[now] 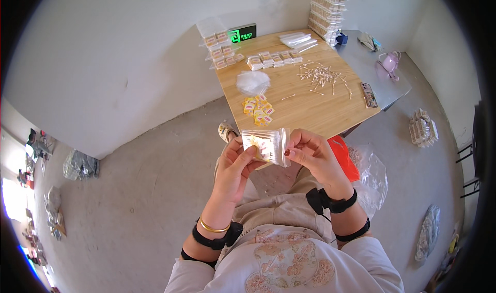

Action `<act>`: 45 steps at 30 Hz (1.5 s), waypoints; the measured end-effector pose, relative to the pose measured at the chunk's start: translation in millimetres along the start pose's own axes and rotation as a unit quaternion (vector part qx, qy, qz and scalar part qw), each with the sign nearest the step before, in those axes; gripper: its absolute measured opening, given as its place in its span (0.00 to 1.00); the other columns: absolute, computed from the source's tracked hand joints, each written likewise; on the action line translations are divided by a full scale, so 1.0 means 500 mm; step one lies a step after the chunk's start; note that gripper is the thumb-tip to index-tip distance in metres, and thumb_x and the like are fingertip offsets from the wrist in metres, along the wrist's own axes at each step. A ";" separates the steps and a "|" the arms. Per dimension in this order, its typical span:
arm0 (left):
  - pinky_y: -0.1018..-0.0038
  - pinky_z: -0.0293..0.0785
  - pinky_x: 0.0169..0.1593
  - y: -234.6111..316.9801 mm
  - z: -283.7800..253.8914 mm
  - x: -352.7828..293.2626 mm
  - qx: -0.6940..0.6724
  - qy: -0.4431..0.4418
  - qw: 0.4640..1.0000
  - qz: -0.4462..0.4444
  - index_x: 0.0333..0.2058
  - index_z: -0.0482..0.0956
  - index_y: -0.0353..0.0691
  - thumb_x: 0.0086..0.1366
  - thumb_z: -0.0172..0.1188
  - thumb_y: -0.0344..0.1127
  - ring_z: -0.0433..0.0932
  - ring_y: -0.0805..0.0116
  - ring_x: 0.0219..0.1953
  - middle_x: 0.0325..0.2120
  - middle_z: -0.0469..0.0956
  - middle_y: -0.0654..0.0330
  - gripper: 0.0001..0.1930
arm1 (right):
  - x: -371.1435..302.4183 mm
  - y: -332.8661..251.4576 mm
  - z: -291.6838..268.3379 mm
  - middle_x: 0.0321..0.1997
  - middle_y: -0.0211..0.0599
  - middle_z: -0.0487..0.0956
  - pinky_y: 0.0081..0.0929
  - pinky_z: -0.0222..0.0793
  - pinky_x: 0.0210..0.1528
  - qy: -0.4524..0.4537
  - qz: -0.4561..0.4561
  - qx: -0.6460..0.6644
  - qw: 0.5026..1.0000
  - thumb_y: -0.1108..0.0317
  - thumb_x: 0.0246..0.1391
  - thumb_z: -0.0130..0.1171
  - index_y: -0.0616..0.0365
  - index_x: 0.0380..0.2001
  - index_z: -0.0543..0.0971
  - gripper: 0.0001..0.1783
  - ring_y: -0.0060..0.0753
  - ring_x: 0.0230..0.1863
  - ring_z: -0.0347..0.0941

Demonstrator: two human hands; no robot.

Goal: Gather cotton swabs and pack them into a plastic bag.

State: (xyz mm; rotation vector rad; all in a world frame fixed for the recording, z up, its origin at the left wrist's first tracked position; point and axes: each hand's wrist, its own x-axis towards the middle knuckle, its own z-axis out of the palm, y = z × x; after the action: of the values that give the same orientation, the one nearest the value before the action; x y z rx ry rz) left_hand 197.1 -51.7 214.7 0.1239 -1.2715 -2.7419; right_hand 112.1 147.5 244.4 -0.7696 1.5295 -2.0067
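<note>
In front of me, just off the table's near edge, a small clear plastic bag (pixel 266 144) is packed with cotton swabs, with a bit of yellow showing inside. My left hand (pixel 233 164) grips its left side, thumb across the front. At its right edge my right hand (pixel 311 152) is closed, thumb and forefinger pinching the plastic rim. On the wooden table (pixel 289 109) beyond lie loose yellow-and-white cards (pixel 258 110), a pile of thin clear bags (pixel 253 82) and a scattered heap of cotton swabs (pixel 323 75).
A row of filled packs (pixel 274 60) and flat clear sleeves (pixel 298 41) lie farther back. Stacked packs (pixel 219 49) stand at the left edge, a taller stack (pixel 327 15) at the far corner. A phone (pixel 368 94) rests at the right edge. A red bag (pixel 345 160) sits below the table.
</note>
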 end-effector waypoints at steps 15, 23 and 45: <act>0.72 0.71 0.43 0.049 0.076 -0.024 0.563 0.017 0.783 0.264 0.29 0.76 0.36 0.56 0.65 0.24 0.77 0.64 0.35 0.29 0.78 0.58 0.06 | 0.006 -0.036 0.061 0.29 0.37 0.79 0.27 0.70 0.36 0.010 -0.114 -0.317 0.941 0.79 0.48 0.68 0.64 0.28 0.78 0.07 0.32 0.32 0.77; 0.73 0.69 0.44 0.054 0.071 -0.023 0.523 0.008 0.820 0.233 0.27 0.74 0.35 0.56 0.61 0.21 0.74 0.68 0.34 0.27 0.76 0.60 0.04 | 0.004 -0.035 0.058 0.29 0.37 0.79 0.29 0.70 0.36 -0.010 -0.085 -0.288 0.954 0.79 0.49 0.67 0.63 0.28 0.77 0.07 0.31 0.33 0.77; 0.75 0.70 0.53 0.062 0.044 -0.010 0.223 -0.087 0.968 0.075 0.56 0.72 0.36 0.64 0.66 0.30 0.73 0.75 0.48 0.43 0.76 0.63 0.22 | 0.003 -0.043 -0.076 0.37 0.22 0.75 0.16 0.66 0.46 -0.117 0.065 0.067 0.989 0.66 0.62 0.63 0.57 0.37 0.75 0.09 0.14 0.42 0.70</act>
State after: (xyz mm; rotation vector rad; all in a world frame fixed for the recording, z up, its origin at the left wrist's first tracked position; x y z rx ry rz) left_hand 201.4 -54.2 252.6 -0.1740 -1.8436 -2.3393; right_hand 83.6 177.7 257.3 -0.7980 1.2653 -1.8306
